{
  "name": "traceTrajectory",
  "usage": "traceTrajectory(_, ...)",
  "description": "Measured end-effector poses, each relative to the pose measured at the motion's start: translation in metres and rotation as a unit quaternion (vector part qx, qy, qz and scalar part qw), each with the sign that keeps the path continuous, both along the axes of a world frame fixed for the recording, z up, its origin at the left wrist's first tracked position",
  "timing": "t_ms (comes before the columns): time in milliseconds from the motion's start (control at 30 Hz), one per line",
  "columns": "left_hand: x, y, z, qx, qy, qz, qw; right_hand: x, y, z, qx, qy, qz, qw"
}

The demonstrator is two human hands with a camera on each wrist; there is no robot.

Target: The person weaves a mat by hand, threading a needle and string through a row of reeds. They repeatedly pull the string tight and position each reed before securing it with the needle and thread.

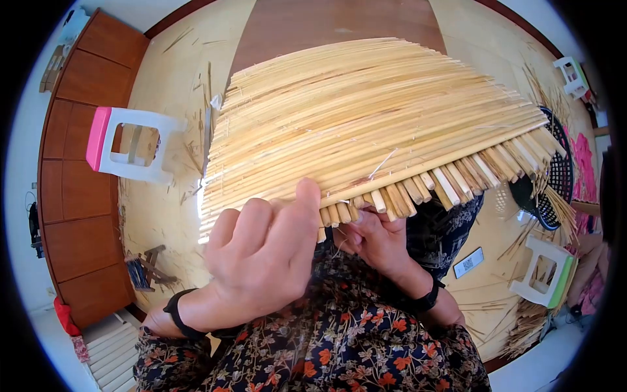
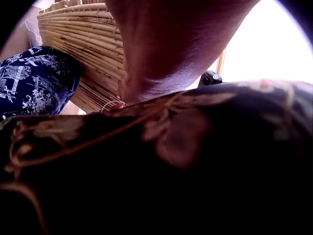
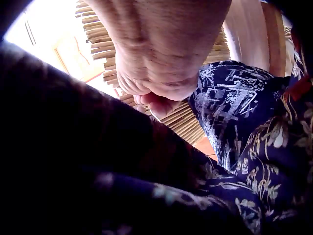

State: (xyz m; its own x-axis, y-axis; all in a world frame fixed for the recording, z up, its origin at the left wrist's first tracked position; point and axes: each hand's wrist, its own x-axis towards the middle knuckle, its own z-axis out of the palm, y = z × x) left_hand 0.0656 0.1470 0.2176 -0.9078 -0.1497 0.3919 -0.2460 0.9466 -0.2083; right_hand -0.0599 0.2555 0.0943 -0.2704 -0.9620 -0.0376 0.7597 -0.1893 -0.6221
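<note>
A stiff mat of pale reed-like sticks (image 1: 366, 124) spans the middle of the head view, tilted above the lap. Its top sticks run crosswise, and a row of cut stick ends (image 1: 450, 179) juts out along the near edge. White thread ends (image 1: 384, 163) stick up from its surface. My left hand (image 1: 261, 255) grips the near edge at the left, knuckles up, one digit pressing the top stick. Just under that edge, my right hand (image 1: 379, 242) has thumb and fingers drawn together. A thin white thread (image 3: 155, 117) shows at its fingertips in the right wrist view.
A white stool with a pink top (image 1: 134, 145) stands at left. To the right are a dark mesh basket (image 1: 560, 163), a phone (image 1: 468, 262) on the floor and a green-topped stool (image 1: 542, 271). Loose sticks (image 1: 539, 320) litter the floor. Another person's leg (image 1: 591, 264) shows at far right.
</note>
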Motion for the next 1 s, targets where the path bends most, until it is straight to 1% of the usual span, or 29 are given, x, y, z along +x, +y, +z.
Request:
traceTrajectory(67, 0.001, 0.001, 0.004, 0.009, -0.031, 0.005, 0.999, 0.001, 0.000, -0.001, -0.010, -0.021, 0.001, 1.000)
traceTrajectory(167, 0.001, -0.002, 0.002, 0.001, -0.030, -0.004, 1.000, 0.001, 0.004, -0.002, 0.001, -0.032, 0.026, 0.999)
traceTrajectory(300, 0.001, -0.005, 0.002, 0.026, -0.036, -0.011, 0.999, 0.002, 0.004, 0.001, 0.002, -0.026, 0.015, 1.000)
traceTrajectory(367, 0.001, -0.007, 0.002, 0.011, -0.046, -0.026, 0.999, 0.002, 0.005, -0.001, 0.000, -0.059, 0.013, 0.998)
traceTrajectory(467, 0.000, -0.007, 0.004, 0.028, -0.061, -0.026, 0.997, 0.001, 0.006, -0.006, -0.013, -0.065, 0.019, 0.998)
traceTrajectory(500, 0.000, -0.007, 0.004, 0.029, -0.061, -0.026, 0.997, 0.000, 0.007, -0.006, -0.011, -0.065, 0.019, 0.998)
traceTrajectory(567, 0.000, -0.008, 0.005, 0.028, -0.067, -0.032, 0.997, -0.001, 0.007, -0.006, 0.004, -0.005, 0.027, 1.000)
traceTrajectory(600, 0.000, -0.008, 0.005, 0.028, -0.067, -0.032, 0.997, -0.001, 0.007, -0.006, 0.005, -0.006, 0.027, 1.000)
traceTrajectory(667, -0.001, -0.007, 0.003, 0.028, -0.058, -0.033, 0.997, 0.000, 0.007, -0.002, 0.012, -0.045, 0.012, 0.999)
traceTrajectory(700, -0.001, -0.007, 0.003, 0.028, -0.058, -0.033, 0.997, 0.000, 0.007, -0.001, 0.012, -0.045, 0.012, 0.999)
traceTrajectory(767, -0.001, -0.006, 0.002, 0.016, -0.051, -0.035, 0.998, 0.001, 0.008, 0.002, 0.049, -0.075, 0.002, 0.996)
traceTrajectory(800, -0.001, -0.006, 0.000, 0.016, -0.051, -0.034, 0.998, 0.002, 0.011, -0.005, 0.049, -0.075, 0.002, 0.996)
traceTrajectory(833, -0.001, -0.006, -0.003, 0.000, -0.046, -0.048, 0.998, 0.003, 0.017, -0.019, 0.068, 0.079, -0.004, 0.995)
traceTrajectory(867, -0.002, -0.006, -0.004, -0.017, -0.040, -0.061, 0.997, 0.002, 0.019, -0.025, 0.085, 0.231, -0.011, 0.969)
traceTrajectory(900, -0.002, -0.006, -0.004, -0.017, -0.040, -0.061, 0.997, 0.001, 0.021, -0.026, 0.085, 0.231, -0.011, 0.969)
traceTrajectory(967, -0.003, -0.004, -0.003, -0.004, -0.036, -0.054, 0.998, -0.002, 0.020, -0.022, 0.127, 0.162, 0.019, 0.978)
traceTrajectory(1000, -0.003, -0.004, -0.004, -0.004, -0.034, -0.054, 0.998, -0.004, 0.019, -0.017, 0.127, 0.163, 0.019, 0.978)
